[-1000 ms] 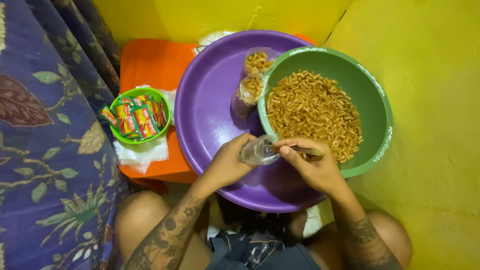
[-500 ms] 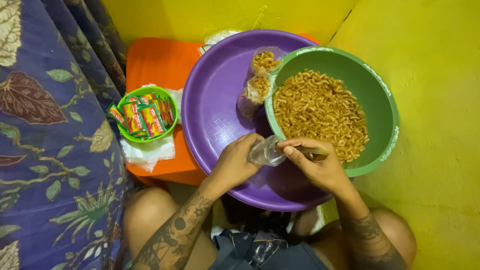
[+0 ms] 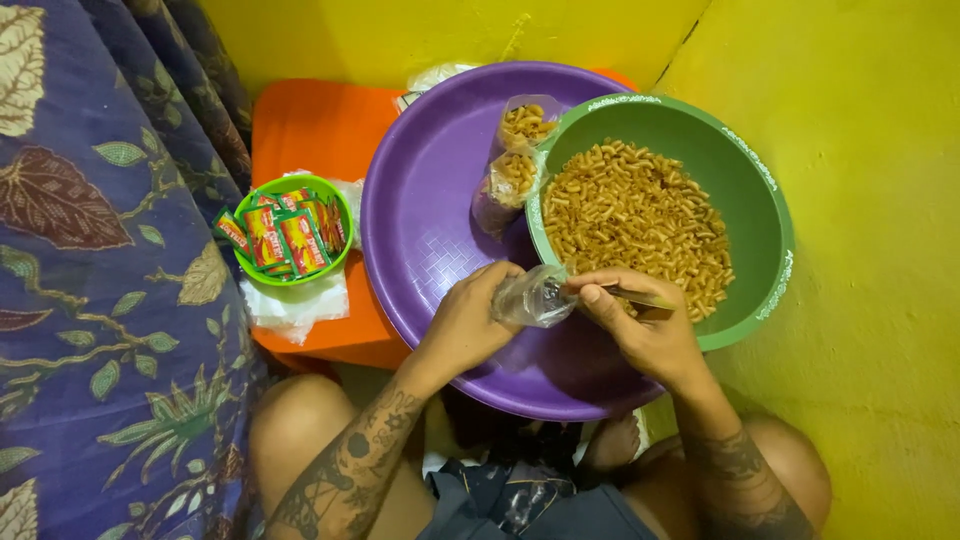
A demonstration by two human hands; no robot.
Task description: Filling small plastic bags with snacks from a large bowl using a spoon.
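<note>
The left hand (image 3: 470,325) pinches a crinkly clear plastic bag (image 3: 532,298) over the round purple tray (image 3: 430,210). The right hand (image 3: 640,325) grips a thin spoon (image 3: 640,298) beside the bag, above ridged macaroni in the smooth green bowl (image 3: 750,180).

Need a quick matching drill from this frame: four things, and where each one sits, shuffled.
Things:
1. macaroni
2. sachets
3. empty bag
4. filled bags

Places:
A. on the purple tray
B. in the small green bowl
C. in the big green bowl
D. between left hand and right hand

Pairs: 1-C, 2-B, 3-D, 4-A
</note>
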